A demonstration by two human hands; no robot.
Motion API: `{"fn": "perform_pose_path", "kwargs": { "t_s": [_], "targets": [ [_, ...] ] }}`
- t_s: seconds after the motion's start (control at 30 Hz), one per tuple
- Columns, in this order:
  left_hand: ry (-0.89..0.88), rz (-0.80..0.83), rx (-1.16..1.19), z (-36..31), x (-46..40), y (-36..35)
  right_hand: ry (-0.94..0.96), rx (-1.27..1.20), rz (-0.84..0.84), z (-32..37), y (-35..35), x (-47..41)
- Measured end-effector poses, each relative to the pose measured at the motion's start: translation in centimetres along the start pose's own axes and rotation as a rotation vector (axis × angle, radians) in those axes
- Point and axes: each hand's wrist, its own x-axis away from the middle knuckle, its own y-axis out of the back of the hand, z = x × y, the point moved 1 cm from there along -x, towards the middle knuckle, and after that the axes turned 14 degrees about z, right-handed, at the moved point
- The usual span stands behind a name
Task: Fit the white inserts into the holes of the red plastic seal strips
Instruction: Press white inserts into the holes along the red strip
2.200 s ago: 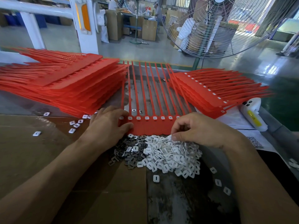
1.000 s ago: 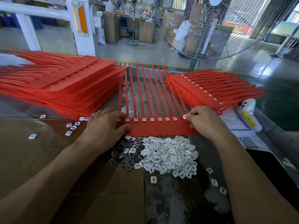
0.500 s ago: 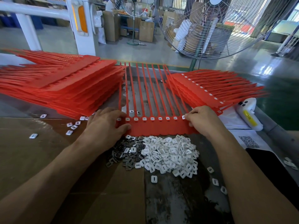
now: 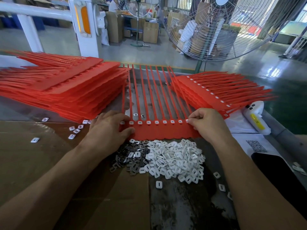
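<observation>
A fan [image 4: 221, 25] stands far right, beyond the table [image 4: 174, 205]. On the table's far left lies a tall stack [image 4: 63, 90] of red strips with no white showing in its visible holes; on the far right a lower pile [image 4: 212, 92] already shows white in its holes. Between them lies the sheet [image 4: 159, 130] being worked, its tails running away from the person and its row of holes filled with white from end to end. Just near of it is a heap [image 4: 176, 160] of white inserts, with grey clips [image 4: 127, 156] mixed in on the heap's left.

The left hand [image 4: 108, 128] lies flat, fingers fairly straight, pressing the sheet's left end down with the thumb on its near edge. The right hand [image 4: 207, 123] has curled fingers pinching at the rightmost hole, where an insert [image 4: 187, 120] sits; whether that insert is fully seated I cannot tell.

Risks, as I judge them: an insert pushed in crooked could jam or pop out when the sheet is lifted. If the left hand eases off, the light sheet may slide and shake others loose. Reaching blind into the heap could bring up a grey clip instead. Strays [image 4: 74, 130] at left are easily lost.
</observation>
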Motion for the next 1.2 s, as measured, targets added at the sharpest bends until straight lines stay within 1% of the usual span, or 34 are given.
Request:
{"fn": "perform_pose_path", "kwargs": {
  "t_s": [0.13, 0.23, 0.33, 0.4, 0.47, 0.5, 0.6, 0.67, 0.83, 1.2],
  "targets": [
    [0.009, 0.006, 0.001, 0.0, 0.0, 0.0, 0.045, 0.080, 0.040, 0.3, 0.4, 0.9],
    [0.009, 0.001, 0.002, 0.1, 0.0, 0.1, 0.071, 0.316, 0.092, 1.3, 0.6, 1.5],
    [0.010, -0.004, 0.006, 0.1, 0.0, 0.1, 0.047, 0.519, 0.129, 2.2, 0.4, 1.8],
    [0.012, -0.001, 0.004, 0.1, 0.0, 0.1, 0.030, 0.609, 0.137, 2.6, 0.2, 1.8],
    [0.014, 0.003, 0.004, 0.1, 0.0, 0.1, 0.025, 0.579, 0.141, 2.4, 0.1, 1.6],
    [0.015, 0.005, 0.007, 0.1, 0.1, 0.2, 0.025, 0.519, 0.143, 2.1, 0.2, 1.6],
    [0.018, 0.015, 0.010, -0.1, 0.2, 0.3, 0.021, 0.196, 0.124, 0.8, 0.5, 1.7],
    [0.019, 0.015, 0.011, -0.2, 0.2, 0.3, 0.028, 0.070, 0.088, 0.2, 0.5, 1.6],
    [0.025, 0.002, 0.025, -0.2, 0.3, 0.4, 0.055, 0.067, 0.044, 0.6, 0.3, 1.3],
    [0.031, 0.013, 0.029, -0.3, 0.5, 0.5, -0.007, 0.134, 0.138, 1.6, 0.2, 1.7]
  ]
}}
